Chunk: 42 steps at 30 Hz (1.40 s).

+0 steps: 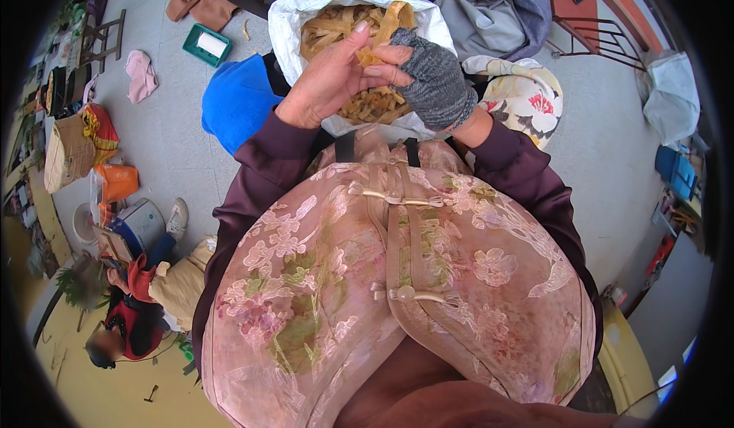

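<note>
My right hand pinches a small tan strip above the white sack; whether my left hand, half-curled beside it, grips also, I cannot tell. If my pinch becomes loose, the strip may fall among the tan pieces inside

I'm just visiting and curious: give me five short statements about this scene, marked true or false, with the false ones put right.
1. The right hand wears a grey knit covering. True.
2. Both hands are covered. False: the left hand is bare.
3. The white bag holds tan strips. True.
4. A green tray lies right of the bag. False: the green tray is on its left.
5. A pink cloth lies on the floor. True.
</note>
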{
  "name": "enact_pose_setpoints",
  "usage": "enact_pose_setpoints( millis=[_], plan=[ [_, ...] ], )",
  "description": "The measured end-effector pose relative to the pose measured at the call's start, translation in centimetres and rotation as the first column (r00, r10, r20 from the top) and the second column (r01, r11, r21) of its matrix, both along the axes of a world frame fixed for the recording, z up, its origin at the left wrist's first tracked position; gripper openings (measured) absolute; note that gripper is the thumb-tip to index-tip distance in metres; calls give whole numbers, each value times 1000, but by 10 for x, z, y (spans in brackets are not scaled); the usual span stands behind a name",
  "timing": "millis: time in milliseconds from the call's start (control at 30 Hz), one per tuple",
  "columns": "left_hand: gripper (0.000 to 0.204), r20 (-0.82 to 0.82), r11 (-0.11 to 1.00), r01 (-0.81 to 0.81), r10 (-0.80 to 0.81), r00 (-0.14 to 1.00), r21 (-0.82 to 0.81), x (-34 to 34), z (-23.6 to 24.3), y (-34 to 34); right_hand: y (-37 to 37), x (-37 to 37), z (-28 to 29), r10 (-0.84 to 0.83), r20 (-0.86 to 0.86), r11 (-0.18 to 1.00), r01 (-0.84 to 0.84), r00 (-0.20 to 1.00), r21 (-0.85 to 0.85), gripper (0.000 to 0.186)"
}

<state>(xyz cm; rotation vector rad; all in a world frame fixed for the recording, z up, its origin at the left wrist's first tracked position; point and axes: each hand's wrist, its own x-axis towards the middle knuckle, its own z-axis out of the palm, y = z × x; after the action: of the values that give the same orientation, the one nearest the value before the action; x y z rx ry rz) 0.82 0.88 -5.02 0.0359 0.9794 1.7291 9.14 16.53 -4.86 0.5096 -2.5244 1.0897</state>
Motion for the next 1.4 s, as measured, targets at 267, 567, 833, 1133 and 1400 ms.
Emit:
enact_pose_setpoints(
  millis=[267,567,833,1133,1400],
  plan=[
    [35,22,986,-133,136,991,-99,4,-6,8,-10,-10,-9,59,252,952,21,966,-306,28],
    [20,-784,956,-111,-153,602,-271,10,-27,0,-3,-34,-18,-160,-189,986,165,969,8,18],
    [36,-910,798,-522,79,-408,303,15,1,-6,-4,-34,-2,183,394,643,193,901,-741,27],
    [24,-899,840,-477,29,-436,258,-3,18,-23,-31,-35,17,261,460,674,180,849,-716,27],
    [8,-937,878,-450,282,207,165,-7,-15,-31,-26,-40,-5,12,72,999,-9,997,-38,37]
  ],
)
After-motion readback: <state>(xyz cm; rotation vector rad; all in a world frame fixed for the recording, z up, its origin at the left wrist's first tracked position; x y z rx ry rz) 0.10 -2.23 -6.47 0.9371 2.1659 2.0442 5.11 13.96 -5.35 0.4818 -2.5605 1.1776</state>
